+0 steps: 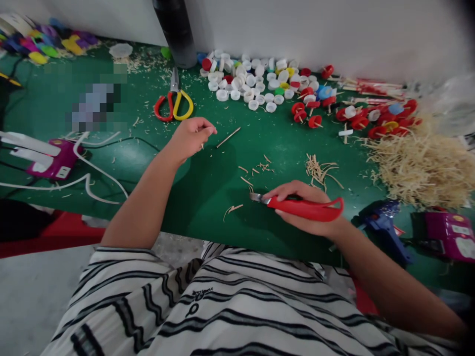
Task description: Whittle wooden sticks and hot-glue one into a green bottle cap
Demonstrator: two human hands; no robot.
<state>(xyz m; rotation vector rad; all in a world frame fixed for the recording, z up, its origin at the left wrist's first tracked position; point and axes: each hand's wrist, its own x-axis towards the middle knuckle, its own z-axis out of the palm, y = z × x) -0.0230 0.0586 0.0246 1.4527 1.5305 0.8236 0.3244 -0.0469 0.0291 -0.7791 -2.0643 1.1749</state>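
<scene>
I see a small craft workshop. The green tabletop (111, 163) is littered with wood shavings, and a heap of bottle caps (252, 81) sits against the white wall. To the right lie caps on sticks (374, 116) and a pile of thin sticks (423, 168). Scissors (173, 101), a blue glue gun (382, 225) and cables (92, 168) lie about like working tools.

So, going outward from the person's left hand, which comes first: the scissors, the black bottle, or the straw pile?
From the left hand:
1. Scissors, just above it and slightly left.
2. Black bottle, farther back by the wall, behind the scissors.
3. Straw pile, far off on the right side of the green table.
</scene>
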